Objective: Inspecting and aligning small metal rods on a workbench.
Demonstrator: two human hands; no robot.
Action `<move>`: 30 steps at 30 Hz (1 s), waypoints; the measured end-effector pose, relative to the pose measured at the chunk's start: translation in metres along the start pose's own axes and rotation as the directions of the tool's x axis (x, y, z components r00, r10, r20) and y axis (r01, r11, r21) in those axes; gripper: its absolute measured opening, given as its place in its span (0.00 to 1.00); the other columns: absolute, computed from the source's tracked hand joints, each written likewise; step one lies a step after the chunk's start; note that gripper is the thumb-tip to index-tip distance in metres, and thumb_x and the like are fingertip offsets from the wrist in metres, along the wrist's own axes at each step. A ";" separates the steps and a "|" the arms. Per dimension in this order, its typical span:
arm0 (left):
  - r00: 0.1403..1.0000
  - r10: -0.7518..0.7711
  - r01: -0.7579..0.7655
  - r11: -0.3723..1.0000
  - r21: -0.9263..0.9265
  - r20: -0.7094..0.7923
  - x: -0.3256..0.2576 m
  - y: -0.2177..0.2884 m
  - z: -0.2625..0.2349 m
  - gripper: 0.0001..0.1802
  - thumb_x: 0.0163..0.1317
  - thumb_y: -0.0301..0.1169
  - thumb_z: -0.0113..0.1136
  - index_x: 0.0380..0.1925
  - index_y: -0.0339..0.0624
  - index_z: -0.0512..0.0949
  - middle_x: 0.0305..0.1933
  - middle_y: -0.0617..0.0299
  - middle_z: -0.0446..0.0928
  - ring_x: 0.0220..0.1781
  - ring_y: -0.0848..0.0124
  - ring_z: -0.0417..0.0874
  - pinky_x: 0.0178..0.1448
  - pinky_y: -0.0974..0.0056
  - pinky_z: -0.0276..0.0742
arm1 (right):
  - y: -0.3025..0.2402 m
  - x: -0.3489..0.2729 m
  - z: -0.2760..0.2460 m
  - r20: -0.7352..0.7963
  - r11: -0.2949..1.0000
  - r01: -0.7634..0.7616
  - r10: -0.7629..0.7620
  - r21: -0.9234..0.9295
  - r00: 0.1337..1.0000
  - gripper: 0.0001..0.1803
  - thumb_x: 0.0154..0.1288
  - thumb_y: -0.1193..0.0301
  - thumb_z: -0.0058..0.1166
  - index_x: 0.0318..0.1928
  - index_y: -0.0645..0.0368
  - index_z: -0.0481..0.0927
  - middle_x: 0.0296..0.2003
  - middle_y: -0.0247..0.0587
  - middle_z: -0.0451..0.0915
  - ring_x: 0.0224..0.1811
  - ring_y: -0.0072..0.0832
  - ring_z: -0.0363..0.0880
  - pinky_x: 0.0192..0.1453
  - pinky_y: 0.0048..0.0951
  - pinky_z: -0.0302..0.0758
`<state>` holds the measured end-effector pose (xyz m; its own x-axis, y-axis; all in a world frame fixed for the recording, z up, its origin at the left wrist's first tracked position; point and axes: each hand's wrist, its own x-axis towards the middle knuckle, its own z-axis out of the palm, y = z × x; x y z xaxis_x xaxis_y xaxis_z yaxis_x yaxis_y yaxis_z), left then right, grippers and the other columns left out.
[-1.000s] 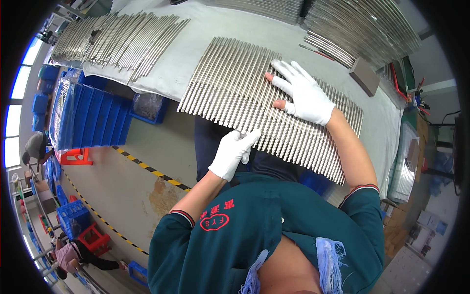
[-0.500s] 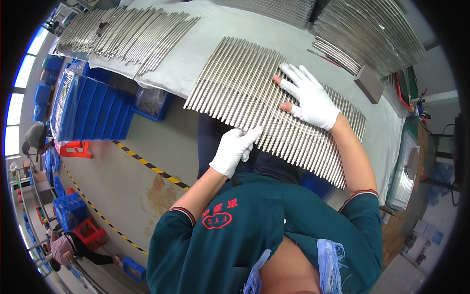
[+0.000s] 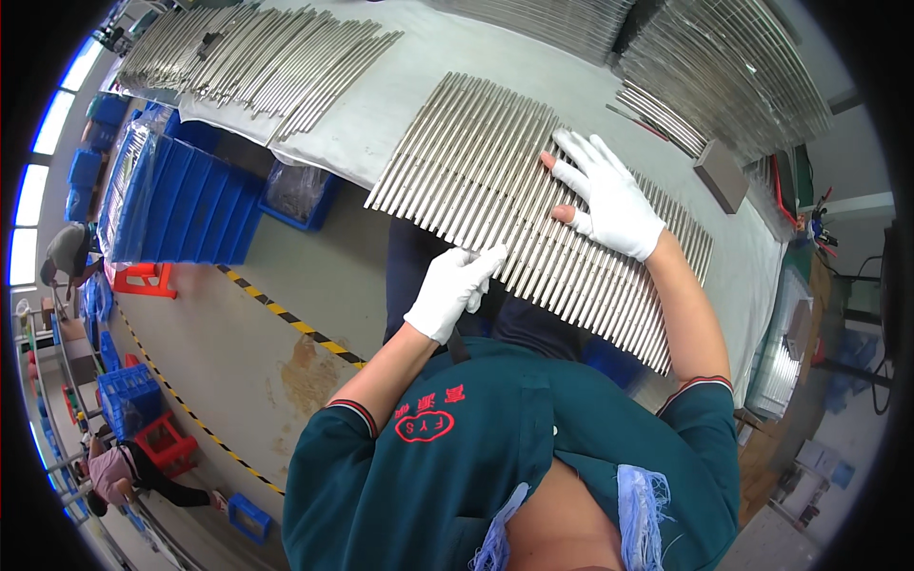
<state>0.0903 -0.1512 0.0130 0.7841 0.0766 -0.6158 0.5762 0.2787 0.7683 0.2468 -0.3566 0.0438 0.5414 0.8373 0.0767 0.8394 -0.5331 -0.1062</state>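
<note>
- Head view, looking down: a person in a dark green short-sleeved shirt stood at a grey worktable (image 3: 419, 105), both hands in white gloves.
- A long row of thin silver metal rods (image 3: 476, 176) lay side by side across the table, running from upper left to lower right, its near ends at the table's front edge.
- The left hand (image 3: 455, 290) was at the near ends of the rods, fingers curled loosely and touching the rod tips; whether it pinched one rod could not be told.
- The right hand (image 3: 609, 195) lay flat on top of the row, fingers spread and unclenched, pressing on the rods and gripping none.
- A second batch of similar rods (image 3: 257, 57) lay on the table at the upper left, well apart from the hands.
- More stacked rods (image 3: 733, 67) sat at the upper right, with a small grey block (image 3: 721, 176) just beside them.
- Blue plastic bins (image 3: 181, 195) stood on the floor to the left, below the table.
- A yellow-and-black striped line (image 3: 286, 319) crossed the concrete floor.
- Other people (image 3: 124, 471) worked far off at the left edge.
</note>
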 end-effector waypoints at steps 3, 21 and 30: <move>0.999 0.006 -0.005 1.000 -0.027 0.033 -0.007 0.001 -0.003 0.18 0.62 0.41 0.64 0.25 0.40 0.73 0.17 0.68 0.69 0.12 0.83 0.63 0.17 0.76 0.59 | -0.001 0.000 -0.002 0.010 1.000 -0.008 0.008 -0.001 1.000 0.42 0.64 0.36 0.36 0.70 0.49 0.60 0.70 0.52 0.55 0.73 0.46 0.52 0.78 0.45 0.44; 0.997 0.065 -0.064 0.998 -0.024 0.036 0.007 0.008 -0.006 0.22 0.60 0.48 0.65 0.20 0.43 0.74 0.16 0.68 0.70 0.11 0.82 0.64 0.16 0.74 0.59 | -0.002 0.000 -0.004 0.010 1.000 -0.010 0.010 0.002 1.000 0.39 0.65 0.39 0.39 0.69 0.49 0.62 0.70 0.54 0.55 0.74 0.45 0.51 0.78 0.43 0.44; 0.994 0.104 -0.108 0.990 0.095 0.042 -0.002 0.005 -0.016 0.20 0.62 0.45 0.64 0.25 0.38 0.77 0.18 0.65 0.74 0.12 0.82 0.65 0.17 0.74 0.60 | -0.004 0.000 -0.005 0.019 1.000 -0.023 0.023 -0.005 1.000 0.39 0.65 0.39 0.39 0.69 0.49 0.63 0.70 0.53 0.55 0.74 0.45 0.51 0.78 0.43 0.43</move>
<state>0.0875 -0.1351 0.0153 0.8490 0.0647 -0.5244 0.5075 0.1767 0.8434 0.2438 -0.3554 0.0496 0.5593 0.8271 0.0556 0.8272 -0.5524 -0.1033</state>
